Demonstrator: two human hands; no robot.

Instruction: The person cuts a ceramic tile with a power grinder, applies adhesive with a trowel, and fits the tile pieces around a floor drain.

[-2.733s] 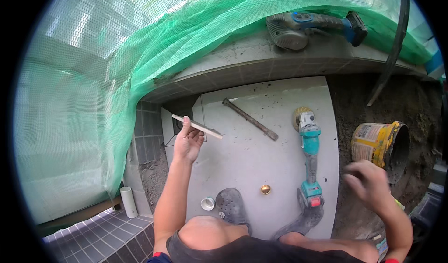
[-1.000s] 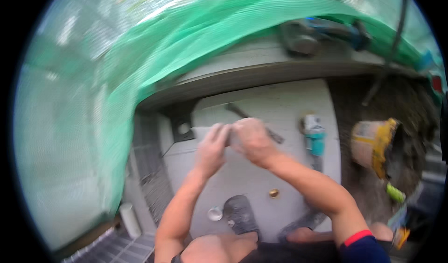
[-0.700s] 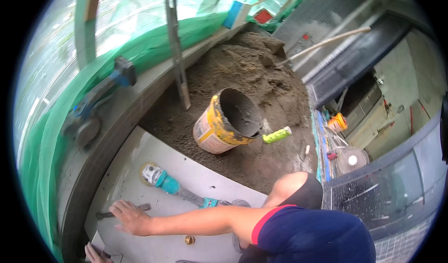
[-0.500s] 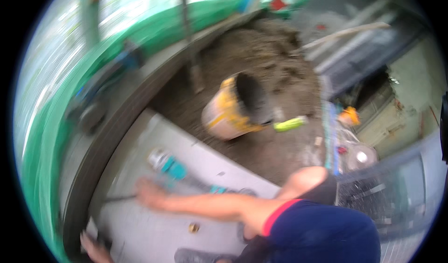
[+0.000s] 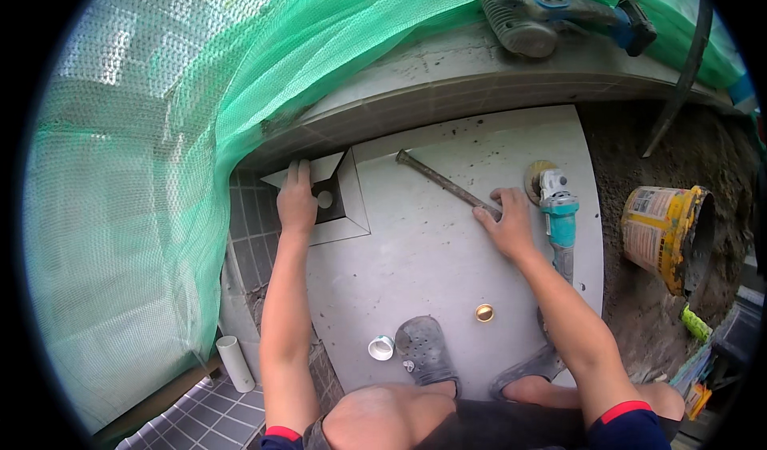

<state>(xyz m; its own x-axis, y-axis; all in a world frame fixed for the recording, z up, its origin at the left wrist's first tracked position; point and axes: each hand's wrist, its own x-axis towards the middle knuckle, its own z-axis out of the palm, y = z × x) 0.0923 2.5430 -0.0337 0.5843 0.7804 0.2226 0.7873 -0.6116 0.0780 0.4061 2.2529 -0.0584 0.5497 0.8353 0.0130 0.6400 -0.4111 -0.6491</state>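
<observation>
Both hands have moved since the earliest frame: the left hand (image 5: 296, 205), then holding up a pale strip, is down at a square recess (image 5: 335, 202); the right hand (image 5: 512, 225), then beside the bucket (image 5: 644, 240), is at the metal bar (image 5: 435, 177). Nearest the body, a brass fitting (image 5: 484, 313) lies below the bar. The bar slants from upper left down to the right hand, the nearer one, whose thumb and fingers close about its lower end. Left of the bar, the left hand's straight fingers rest on a pale tile piece (image 5: 327, 165); whether they pinch it, I cannot tell. Right of the bar, past the grinder (image 5: 562, 225), the bucket bears a printed label.
</observation>
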